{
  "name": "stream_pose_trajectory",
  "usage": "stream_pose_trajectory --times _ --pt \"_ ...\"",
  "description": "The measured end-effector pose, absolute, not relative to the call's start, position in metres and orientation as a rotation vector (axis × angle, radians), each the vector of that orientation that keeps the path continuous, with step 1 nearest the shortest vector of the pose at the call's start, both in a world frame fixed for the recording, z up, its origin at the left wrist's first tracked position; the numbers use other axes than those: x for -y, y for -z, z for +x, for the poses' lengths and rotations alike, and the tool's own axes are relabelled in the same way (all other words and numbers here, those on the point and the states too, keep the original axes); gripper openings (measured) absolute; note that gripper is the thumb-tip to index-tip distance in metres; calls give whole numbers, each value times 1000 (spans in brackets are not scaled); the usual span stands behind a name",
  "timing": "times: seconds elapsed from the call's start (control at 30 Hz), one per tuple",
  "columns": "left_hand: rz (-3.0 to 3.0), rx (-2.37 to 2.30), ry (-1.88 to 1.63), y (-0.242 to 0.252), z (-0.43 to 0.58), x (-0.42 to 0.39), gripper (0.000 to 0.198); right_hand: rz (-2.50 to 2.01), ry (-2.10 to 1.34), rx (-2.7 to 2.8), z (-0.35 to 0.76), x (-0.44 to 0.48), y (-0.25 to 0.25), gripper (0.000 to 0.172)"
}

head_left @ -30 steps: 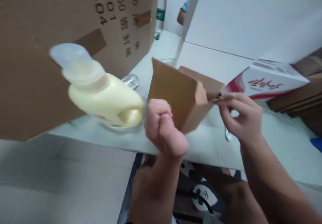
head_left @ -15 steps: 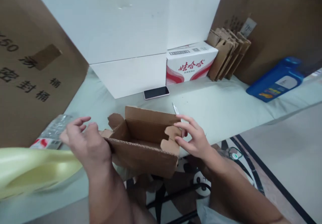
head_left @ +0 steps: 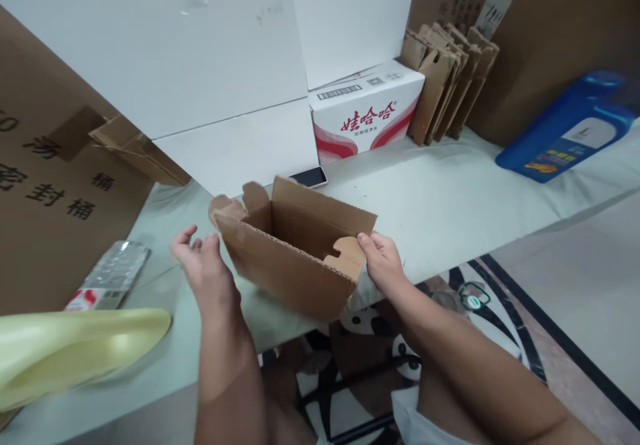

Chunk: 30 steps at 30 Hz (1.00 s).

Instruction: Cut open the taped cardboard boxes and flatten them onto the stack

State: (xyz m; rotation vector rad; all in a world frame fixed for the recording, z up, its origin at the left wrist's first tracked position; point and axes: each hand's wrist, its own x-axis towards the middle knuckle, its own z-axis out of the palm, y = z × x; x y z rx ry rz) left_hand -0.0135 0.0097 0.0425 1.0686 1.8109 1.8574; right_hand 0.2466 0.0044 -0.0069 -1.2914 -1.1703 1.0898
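A brown cardboard box (head_left: 287,268) with its top open and end flaps standing is tilted at the table's front edge. My right hand (head_left: 383,258) grips its right end, thumb by the notched flap (head_left: 350,255) and fingers behind the far wall's corner. Beside the left end is my left hand (head_left: 210,272), thumb and fingers apart, with nothing seen in it. Whether its palm touches the box I cannot tell. Behind the box lies a phone (head_left: 313,177), partly covered by the raised far flap.
A white printed carton (head_left: 367,115) stands at the back beside several flattened cardboard pieces (head_left: 440,88). To the right lies a blue bottle (head_left: 565,132). On the left are a yellow curved object (head_left: 85,348), a clear plastic pack (head_left: 117,265) and a big carton (head_left: 45,245).
The box has risen, moved forward and tilted. My right hand has closed on its right end, where its fingers were loosely spread at the flap. My left hand has shifted right.
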Motion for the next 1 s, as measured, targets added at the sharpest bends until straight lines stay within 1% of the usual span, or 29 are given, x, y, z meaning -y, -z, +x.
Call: stream_pose_trajectory --times 0.07,0.13,0.27,0.43,0.5,0.6,0.67,0.7,0.8,0.83,0.93,1.0 --pt "947 -1659 -1812 -37 -11 -10 48 -1258 -955 1197 249 -3 4 47" --pt "999 -1497 -1740 -35 -8 -9 50 -1224 -876 1226 252 -2 2 45" --pt "1214 -1385 -1648 -36 -8 -4 41 -1186 -863 1253 256 -1 4 40" --pt "1398 -1328 -1686 -28 -10 -3 34 -1091 -883 1313 253 -5 12 37" --pt "1363 -1380 -1645 -21 -9 -5 38 -993 -866 1392 252 -4 13 39" --pt "1356 -1496 -1605 -14 -7 -7 52 -790 -896 1559 252 0 12 49" --pt "1451 -1549 -1634 -14 -6 -7 60 -710 -962 1629 251 5 11 54" --pt "1538 -1559 -1642 -14 -6 -6 60 -699 -992 1652 250 7 10 53" --pt "1852 -1530 -1538 -19 -4 -2 45 -677 -1045 1724 248 12 7 44" --pt "1931 -1517 -1485 -20 -3 -1 43 -655 -1059 1739 248 13 7 44" --pt "1935 -1533 -1452 -20 -11 2 39 -683 -1124 1628 250 6 14 55" --pt "1767 -1575 -1561 -16 -26 3 38 -883 -1158 1457 252 -2 22 59"
